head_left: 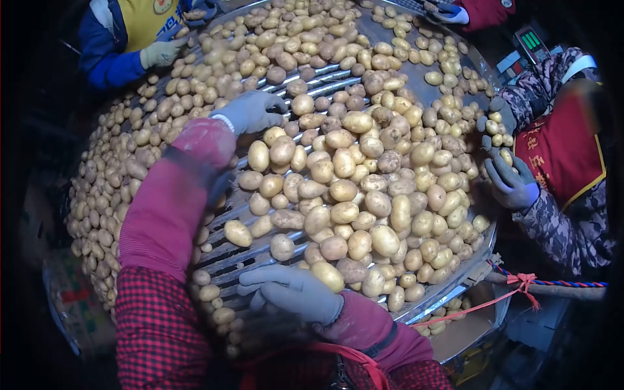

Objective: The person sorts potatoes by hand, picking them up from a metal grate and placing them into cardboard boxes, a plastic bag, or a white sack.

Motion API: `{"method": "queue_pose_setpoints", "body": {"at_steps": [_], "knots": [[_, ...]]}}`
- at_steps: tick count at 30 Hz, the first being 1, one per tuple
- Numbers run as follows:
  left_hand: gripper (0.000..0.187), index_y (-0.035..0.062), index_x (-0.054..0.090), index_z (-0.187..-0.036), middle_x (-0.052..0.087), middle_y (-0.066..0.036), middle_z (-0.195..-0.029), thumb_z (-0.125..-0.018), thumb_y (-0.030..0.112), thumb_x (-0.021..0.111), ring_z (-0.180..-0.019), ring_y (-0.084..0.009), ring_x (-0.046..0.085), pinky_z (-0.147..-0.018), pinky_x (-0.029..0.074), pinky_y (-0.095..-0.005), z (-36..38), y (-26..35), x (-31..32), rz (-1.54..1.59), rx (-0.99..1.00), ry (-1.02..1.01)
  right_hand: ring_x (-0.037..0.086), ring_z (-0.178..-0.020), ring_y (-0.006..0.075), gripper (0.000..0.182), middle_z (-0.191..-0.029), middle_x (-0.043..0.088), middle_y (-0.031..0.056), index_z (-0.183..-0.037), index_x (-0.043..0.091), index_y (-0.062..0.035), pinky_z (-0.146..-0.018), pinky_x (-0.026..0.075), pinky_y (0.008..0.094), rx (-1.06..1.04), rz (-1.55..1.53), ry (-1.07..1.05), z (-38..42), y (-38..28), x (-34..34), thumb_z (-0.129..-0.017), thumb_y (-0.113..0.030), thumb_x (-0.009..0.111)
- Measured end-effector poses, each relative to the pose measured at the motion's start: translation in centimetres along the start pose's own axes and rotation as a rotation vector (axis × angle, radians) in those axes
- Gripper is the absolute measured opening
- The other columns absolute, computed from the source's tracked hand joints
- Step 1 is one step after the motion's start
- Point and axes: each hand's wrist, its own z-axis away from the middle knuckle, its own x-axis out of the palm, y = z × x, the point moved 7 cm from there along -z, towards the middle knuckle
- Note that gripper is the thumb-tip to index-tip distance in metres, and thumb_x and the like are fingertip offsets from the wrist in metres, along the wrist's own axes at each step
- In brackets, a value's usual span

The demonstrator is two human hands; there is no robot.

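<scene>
My left hand [252, 112], in a grey glove, reaches over the metal bars [333, 79] of the sorting table. Its fingers are bent and a little apart, with no potato visible in them; a round potato [302, 104] lies just beyond the fingertips. Close to my body, my right hand [291, 292], gloved in grey too, hovers above the near bars with fingers stretched to the left. A large yellow potato [327, 277] lies against its back, and a greyish round potato [282, 247] sits just past it. A thick heap of potatoes [343, 190] covers the middle and right.
At right, a person in a red vest [562, 153] holds small potatoes in gloved hands [513, 183]. Another person's glove [162, 53] is at upper left, another's sleeve [484, 14] at upper right. A red cord [478, 311] crosses the lower right, above a box of potatoes.
</scene>
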Motion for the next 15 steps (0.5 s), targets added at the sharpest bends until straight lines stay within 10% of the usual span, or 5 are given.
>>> {"method": "queue_pose_setpoints", "body": {"at_steps": [9,15], "knots": [[0.048,0.0106,0.077,-0.108,0.076,-0.016,-0.108,-0.083,0.051,0.077,-0.103,-0.0348,0.072,-0.091,0.056,-0.0439,-0.7,2.9,2.1,-0.090,-0.005,-0.171,0.067,-0.103,0.0153,0.039,-0.131,0.066,0.0109,-0.146,0.057,-0.0024,-0.083,0.055,0.0282,-0.095,0.020,-0.023,0.1,0.4,-0.4,-0.110,-0.018,0.051],[0.047,0.0053,0.073,-0.107,0.074,-0.017,-0.103,-0.080,0.042,0.083,-0.098,-0.0337,0.071,-0.087,0.055,-0.0432,1.5,3.0,2.8,-0.079,-0.071,-0.104,0.066,-0.106,0.0155,0.045,-0.135,0.065,0.0132,-0.149,0.053,-0.0005,-0.083,0.055,0.0282,-0.074,-0.053,-0.038,0.5,-0.2,-0.2,-0.110,-0.024,0.050]]}}
